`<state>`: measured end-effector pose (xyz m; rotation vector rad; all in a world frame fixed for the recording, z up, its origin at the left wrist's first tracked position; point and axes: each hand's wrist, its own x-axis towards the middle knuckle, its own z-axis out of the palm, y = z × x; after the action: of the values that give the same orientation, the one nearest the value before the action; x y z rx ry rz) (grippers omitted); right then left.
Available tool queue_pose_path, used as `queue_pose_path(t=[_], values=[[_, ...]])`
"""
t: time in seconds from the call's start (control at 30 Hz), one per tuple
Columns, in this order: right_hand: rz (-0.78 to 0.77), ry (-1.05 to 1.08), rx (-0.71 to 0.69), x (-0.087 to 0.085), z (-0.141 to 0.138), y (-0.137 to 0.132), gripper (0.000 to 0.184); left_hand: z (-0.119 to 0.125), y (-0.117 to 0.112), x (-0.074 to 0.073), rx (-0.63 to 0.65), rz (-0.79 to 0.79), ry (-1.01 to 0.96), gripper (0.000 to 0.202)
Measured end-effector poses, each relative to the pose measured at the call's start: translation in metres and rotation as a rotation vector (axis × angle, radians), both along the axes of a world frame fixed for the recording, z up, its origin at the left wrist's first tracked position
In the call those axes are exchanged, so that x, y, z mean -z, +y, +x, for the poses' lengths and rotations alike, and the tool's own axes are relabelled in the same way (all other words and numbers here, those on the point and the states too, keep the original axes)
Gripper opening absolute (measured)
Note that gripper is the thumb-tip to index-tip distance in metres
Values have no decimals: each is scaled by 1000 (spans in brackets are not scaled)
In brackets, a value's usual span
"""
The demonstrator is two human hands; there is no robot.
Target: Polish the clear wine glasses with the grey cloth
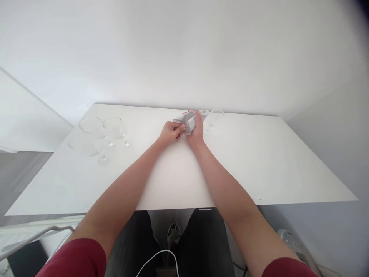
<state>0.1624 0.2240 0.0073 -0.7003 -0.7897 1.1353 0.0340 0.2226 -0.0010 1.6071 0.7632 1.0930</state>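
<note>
Both my hands meet at the far middle of the white table [259, 165]. My left hand [170, 132] is closed in a pinch on the edge of a small pale grey cloth [188, 122]. My right hand [196, 129] is wrapped around a clear glass that sits inside the cloth; only its rim shows. Two more clear stemmed glasses [215, 115] stand just right of my hands, near the wall.
Three clear wide-bowled stemmed glasses [113, 129] stand at the table's left side. A white wall rises behind the table. Below the near edge are my dark trousers, a white cable [157, 257] and a grey device [291, 240] on the floor.
</note>
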Motion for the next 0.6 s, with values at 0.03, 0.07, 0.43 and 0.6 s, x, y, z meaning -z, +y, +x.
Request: queue_pose_path(t=[0.03,0.07,0.43,0.6], values=[[-13,5,-23,0,2,3,49,-1,0,1,0,18,33,58],[-18,-1,-27,0,4,5,50,-1,1,2,-6,25,51,57],[-72,-50,79,5,1,5,52,-1,1,0,-65,-119,26,40],[-73,32,-253,4,3,7,55,-2,4,1,64,-380,-214,44]])
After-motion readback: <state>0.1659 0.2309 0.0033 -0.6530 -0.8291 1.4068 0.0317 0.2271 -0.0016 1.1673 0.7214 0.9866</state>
